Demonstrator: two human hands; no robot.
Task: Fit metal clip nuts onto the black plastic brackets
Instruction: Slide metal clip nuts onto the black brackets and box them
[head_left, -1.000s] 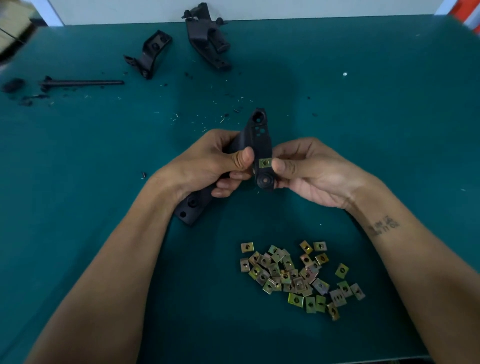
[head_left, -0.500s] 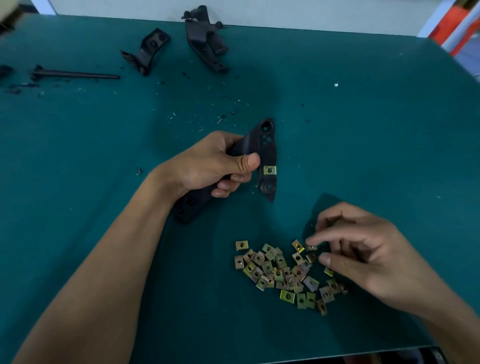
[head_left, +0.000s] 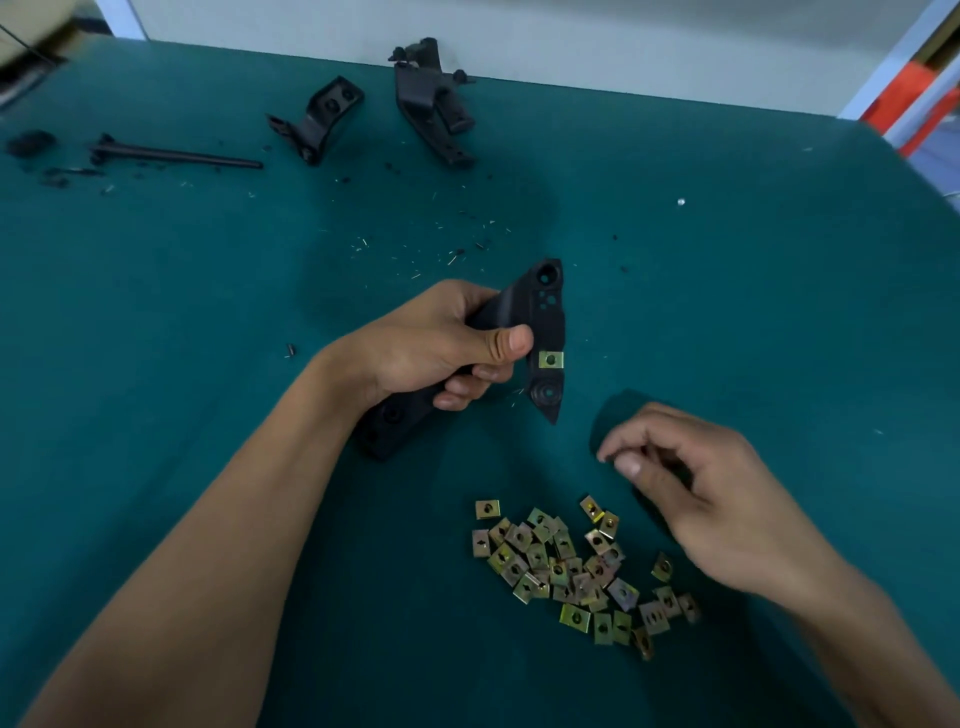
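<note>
- The left hand (head_left: 441, 345) is clenched round the middle of a long black plastic bracket (head_left: 543, 322), thumb laid across its near face, fingers wrapped underneath, so the part is lifted off the teal felt-covered table (head_left: 727, 312) at a slant.
- One square brass-coloured metal clip nut (head_left: 550, 359) sits fitted on the bracket's right edge, just right of the thumb tip and between the bracket's two round holes.
- The bracket's lower end pokes out below the left wrist, down and to the left.
- The right hand (head_left: 691, 488) hovers below and to the right of the bracket, apart from it, fingers curled with thumb and forefinger drawn together; it is blurred, and I cannot tell whether a nut is pinched there.
- A loose heap of brass-coloured clip nuts (head_left: 571, 566) lies on the table below the bracket, just left of and beneath the right hand.
- Far above the bracket, near the table's back edge, lie two other black plastic brackets: a small angled one (head_left: 319, 117) and a larger one (head_left: 431, 104) to its right.
- Left of those, well away from the held bracket, lies a thin black rod (head_left: 176, 156).
- Small chips and dark crumbs (head_left: 457, 249) are scattered on the table just above the held bracket.
</note>
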